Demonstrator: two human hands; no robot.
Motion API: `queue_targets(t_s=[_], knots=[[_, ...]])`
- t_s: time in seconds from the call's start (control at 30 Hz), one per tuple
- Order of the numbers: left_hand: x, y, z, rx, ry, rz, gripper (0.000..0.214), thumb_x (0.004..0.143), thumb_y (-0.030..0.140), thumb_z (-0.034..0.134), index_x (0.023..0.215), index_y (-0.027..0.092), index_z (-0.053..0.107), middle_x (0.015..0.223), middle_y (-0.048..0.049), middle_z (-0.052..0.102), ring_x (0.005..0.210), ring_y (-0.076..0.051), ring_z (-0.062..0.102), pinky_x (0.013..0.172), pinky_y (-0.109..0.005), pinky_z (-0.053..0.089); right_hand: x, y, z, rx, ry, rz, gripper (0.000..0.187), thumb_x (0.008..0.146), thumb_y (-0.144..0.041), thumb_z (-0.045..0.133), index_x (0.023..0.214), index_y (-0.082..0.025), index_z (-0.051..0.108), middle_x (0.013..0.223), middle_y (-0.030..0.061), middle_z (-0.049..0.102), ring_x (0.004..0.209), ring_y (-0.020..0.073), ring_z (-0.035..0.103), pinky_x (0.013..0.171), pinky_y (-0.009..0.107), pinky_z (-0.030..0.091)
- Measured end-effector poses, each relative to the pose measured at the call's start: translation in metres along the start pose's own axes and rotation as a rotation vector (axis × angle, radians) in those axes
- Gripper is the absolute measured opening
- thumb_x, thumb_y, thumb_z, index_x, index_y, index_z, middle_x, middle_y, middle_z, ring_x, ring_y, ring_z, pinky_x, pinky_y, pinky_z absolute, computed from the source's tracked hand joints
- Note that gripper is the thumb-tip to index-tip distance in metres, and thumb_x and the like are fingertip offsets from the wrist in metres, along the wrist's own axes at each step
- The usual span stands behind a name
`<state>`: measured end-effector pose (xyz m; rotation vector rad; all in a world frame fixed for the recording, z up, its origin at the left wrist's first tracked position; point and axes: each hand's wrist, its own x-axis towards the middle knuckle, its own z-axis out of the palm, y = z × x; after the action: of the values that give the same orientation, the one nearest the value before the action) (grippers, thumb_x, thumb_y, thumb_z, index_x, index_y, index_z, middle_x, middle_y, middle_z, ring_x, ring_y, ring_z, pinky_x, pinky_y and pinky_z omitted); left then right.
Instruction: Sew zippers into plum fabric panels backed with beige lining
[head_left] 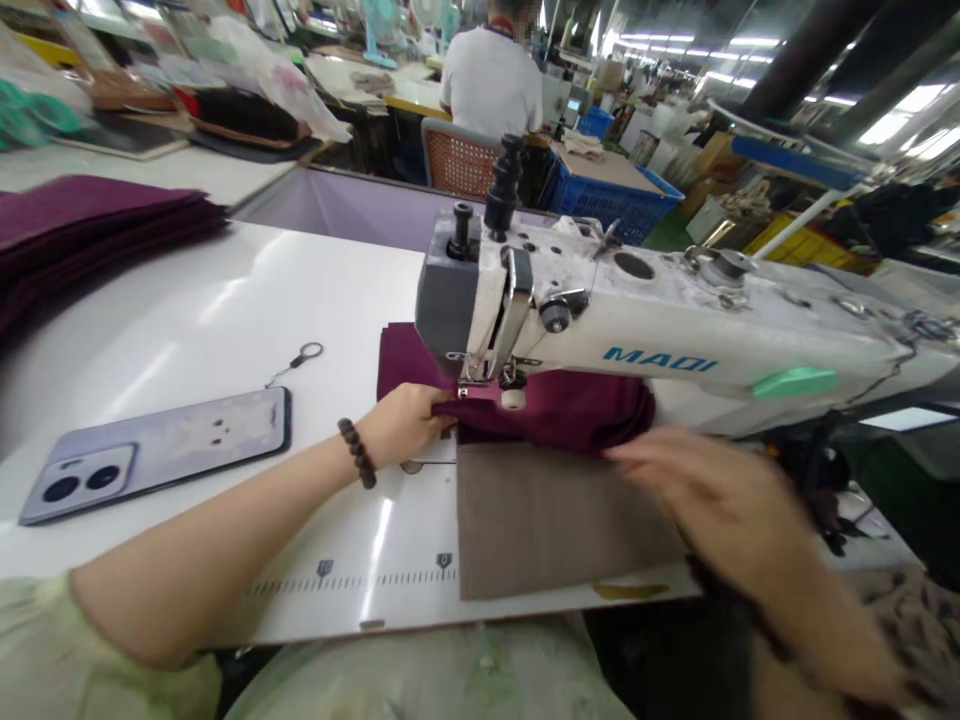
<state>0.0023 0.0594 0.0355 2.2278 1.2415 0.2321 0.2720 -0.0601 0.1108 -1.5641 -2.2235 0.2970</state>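
Note:
Under the head of a white sewing machine (652,320) lies folded maroon fabric (577,410), partly hidden by the machine. My left hand (409,425), with a dark bead bracelet at its wrist, is closed on the fabric's left edge, just left of the presser foot (463,390). My right hand (697,480) is blurred by motion. Its fingertips are at the right front edge of the maroon fabric; whether they grip it does not show. A flat brown-grey cloth piece (555,520) reaches from beneath the maroon fabric toward the table's front edge.
A phone (165,450) with a ring strap lies on the white table (300,290) at left. Behind it is a stack of maroon fabric (97,230). A ruler scale (352,580) runs along the front edge. Beyond the machine, a person in white (491,80) sits near a blue crate (600,200).

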Motion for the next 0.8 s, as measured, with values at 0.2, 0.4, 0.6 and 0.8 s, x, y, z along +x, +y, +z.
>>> queue_targets(t_s=[0.2,0.4,0.6,0.8], knots=[[0.014,-0.006,-0.001,-0.133,0.001,0.017,0.025,0.082,0.021,0.044,0.094,0.016,0.065,0.092,-0.003,0.068,0.087,-0.02,0.063,0.081,-0.03,0.047,0.043,-0.046,0.114,0.019,-0.454,0.111,0.048,0.083,-0.027,0.051,0.128,-0.012,0.043,0.113,0.0145,0.058,0.1,0.0249,0.057,0.086,0.035,0.044],[0.005,0.003,0.003,0.07,0.068,-0.002,0.024,0.082,0.022,0.047,0.098,0.014,0.063,0.094,-0.0084,0.068,0.09,-0.022,0.063,0.076,-0.028,0.046,0.056,-0.032,0.107,0.164,-0.467,0.104,0.065,0.078,-0.033,0.058,0.136,-0.018,0.031,0.126,0.011,0.05,0.108,0.023,0.053,0.094,0.033,0.039],[-0.001,0.012,0.011,0.247,0.085,-0.073,0.035,0.067,0.037,0.067,0.095,0.015,0.065,0.081,-0.0112,0.068,0.08,-0.029,0.064,0.064,-0.032,0.048,0.055,-0.032,0.111,0.182,-0.452,0.124,0.06,0.078,-0.033,0.058,0.133,-0.02,0.036,0.124,0.01,0.051,0.11,0.0235,0.051,0.094,0.034,0.038],[-0.001,0.013,0.021,0.288,0.117,0.012,0.015,0.074,0.015,0.055,0.081,0.016,0.068,0.084,-0.0106,0.066,0.083,-0.027,0.062,0.07,-0.035,0.048,0.054,-0.034,0.109,0.176,-0.468,0.155,0.053,0.078,-0.035,0.057,0.126,-0.016,0.045,0.099,0.0085,0.062,0.085,0.0196,0.059,0.079,0.03,0.043]])
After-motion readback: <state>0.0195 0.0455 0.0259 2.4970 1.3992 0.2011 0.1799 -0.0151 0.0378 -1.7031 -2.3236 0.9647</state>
